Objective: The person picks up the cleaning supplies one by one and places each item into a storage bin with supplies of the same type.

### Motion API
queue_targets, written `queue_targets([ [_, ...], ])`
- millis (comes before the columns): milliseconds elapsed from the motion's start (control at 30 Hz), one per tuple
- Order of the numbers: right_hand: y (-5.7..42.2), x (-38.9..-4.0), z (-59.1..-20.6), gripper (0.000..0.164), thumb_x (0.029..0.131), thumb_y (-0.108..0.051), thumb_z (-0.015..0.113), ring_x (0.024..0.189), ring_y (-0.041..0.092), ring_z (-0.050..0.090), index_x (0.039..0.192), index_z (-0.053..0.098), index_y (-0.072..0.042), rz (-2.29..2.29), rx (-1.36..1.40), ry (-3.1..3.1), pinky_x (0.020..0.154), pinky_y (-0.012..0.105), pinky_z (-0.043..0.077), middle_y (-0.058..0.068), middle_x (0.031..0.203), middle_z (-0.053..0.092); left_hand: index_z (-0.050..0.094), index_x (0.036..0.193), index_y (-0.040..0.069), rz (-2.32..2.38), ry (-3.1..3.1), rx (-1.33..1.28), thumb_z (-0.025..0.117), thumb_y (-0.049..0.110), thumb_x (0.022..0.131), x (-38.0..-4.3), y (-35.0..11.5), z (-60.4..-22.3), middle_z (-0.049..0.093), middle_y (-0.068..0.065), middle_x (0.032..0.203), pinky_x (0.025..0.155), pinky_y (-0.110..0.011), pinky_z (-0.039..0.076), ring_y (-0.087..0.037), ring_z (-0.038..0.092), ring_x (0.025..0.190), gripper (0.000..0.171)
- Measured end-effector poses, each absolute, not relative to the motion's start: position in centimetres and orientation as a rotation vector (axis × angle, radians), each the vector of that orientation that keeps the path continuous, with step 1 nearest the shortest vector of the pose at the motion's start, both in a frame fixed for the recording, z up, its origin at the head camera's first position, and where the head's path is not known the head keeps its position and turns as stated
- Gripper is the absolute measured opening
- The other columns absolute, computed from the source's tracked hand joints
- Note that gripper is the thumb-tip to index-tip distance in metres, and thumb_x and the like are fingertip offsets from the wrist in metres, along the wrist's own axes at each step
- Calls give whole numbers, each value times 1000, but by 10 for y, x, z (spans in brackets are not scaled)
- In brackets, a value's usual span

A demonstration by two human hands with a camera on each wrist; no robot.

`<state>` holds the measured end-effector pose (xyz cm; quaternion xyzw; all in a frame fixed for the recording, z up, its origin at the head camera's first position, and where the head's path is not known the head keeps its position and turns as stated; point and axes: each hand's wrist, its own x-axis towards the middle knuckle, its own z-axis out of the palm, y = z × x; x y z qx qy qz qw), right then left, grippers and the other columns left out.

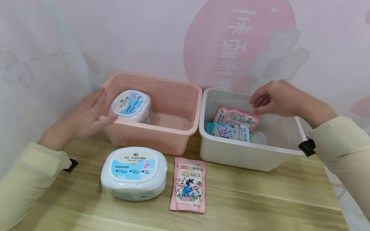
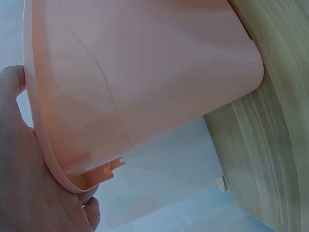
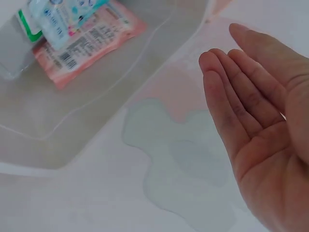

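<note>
My left hand (image 1: 88, 114) rests on the left rim of a pink bin (image 1: 150, 136), its fingers fairly straight. In the left wrist view the hand lies along that rim near a corner. Inside the pink bin is a white tub with a blue label (image 1: 131, 105). Above the white bin (image 1: 236, 153) hangs my right hand (image 1: 278, 98), empty, with loosely bent fingers. A pink pouch (image 1: 235, 118) and a blue-and-white pouch (image 1: 228, 131) lie in that bin, the blue one partly over the pink.
On the wooden table (image 1: 262, 219), in front of the pink bin, stands another white tub (image 1: 133, 173). A pink pouch with a printed figure (image 1: 189, 186) lies flat to its right. Behind the bins rises a printed curtain (image 1: 161, 30).
</note>
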<state>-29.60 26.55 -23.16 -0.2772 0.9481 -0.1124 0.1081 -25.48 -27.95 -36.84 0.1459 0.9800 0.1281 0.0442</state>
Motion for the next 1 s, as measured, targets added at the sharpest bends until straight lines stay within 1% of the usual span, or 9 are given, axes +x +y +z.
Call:
queue_targets([
  [167,260,-273,-219,29,91,-15,84,95,18,77,116,78,-4,-374,-842,2784,89,39,64,6,103,81,-8,167,0,380,2998,448,35,66,106,-258,-281,-370,-13,-22,177,130,-70,8,-46,-4,165,100],
  [300,256,-256,-216,28,88,-20,88,91,12,76,112,79,-9,-407,-838,2781,84,26,63,1,99,82,-8,167,0,364,3008,453,35,67,106,-261,-281,-371,-12,-22,177,130,-71,9,-47,-3,165,100],
  [367,254,-248,-216,26,88,-20,88,90,10,75,110,79,-11,-427,-834,2773,82,23,62,-1,97,81,-8,167,1,356,3008,447,34,68,106,-263,-281,-371,-12,-22,177,129,-72,9,-47,-3,165,100],
  [467,253,-239,-219,24,88,-17,87,90,10,75,110,79,-10,-464,-840,2747,82,24,63,-1,97,80,-9,167,2,343,3008,441,34,68,106,-264,-282,-372,-12,-22,177,129,-72,9,-47,-2,164,101],
  [600,252,-228,-226,26,88,-14,86,91,11,75,112,78,-6,-503,-851,2706,83,26,63,0,99,80,-10,167,2,354,3004,440,35,68,106,-265,-283,-373,-12,-23,177,128,-73,9,-48,-3,164,101],
  [667,252,-223,-230,27,87,-13,87,90,10,74,112,78,-5,-517,-855,2688,81,25,63,0,99,80,-9,167,1,366,3004,441,36,67,106,-265,-283,-374,-12,-24,177,128,-74,9,-48,-3,164,101],
  [900,254,-209,-253,29,86,-12,88,89,11,75,109,78,1,-648,-883,2624,80,25,64,9,101,80,-9,167,0,375,2997,435,36,67,106,-265,-284,-373,-13,-23,177,128,-73,9,-48,-4,164,101],
  [1000,254,-204,-265,30,85,-14,88,88,10,75,109,78,2,-679,-842,2610,80,22,63,7,100,80,-10,167,1,372,3000,437,35,68,106,-266,-285,-373,-14,-22,177,128,-73,9,-49,-4,164,102],
])
